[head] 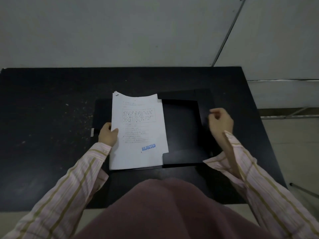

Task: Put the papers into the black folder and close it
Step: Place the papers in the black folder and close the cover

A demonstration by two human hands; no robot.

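- Firmly, the left hand (107, 134) has its grip on the left edge of the papers (138, 131), thumb on top.
- Curled loosely and holding nothing, the right hand (221, 122) hovers over the black folder (181, 128).
- Both folder and papers lie open on the dark tabletop (43, 118).

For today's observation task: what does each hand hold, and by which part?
Left hand grips the papers by their left edge. Right hand holds nothing visible.

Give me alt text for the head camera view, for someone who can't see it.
A person's left hand grips a stack of papers stamped REJECTED, lying on an open black folder on a dark table. The right hand hovers loosely curled over the folder's right flap.
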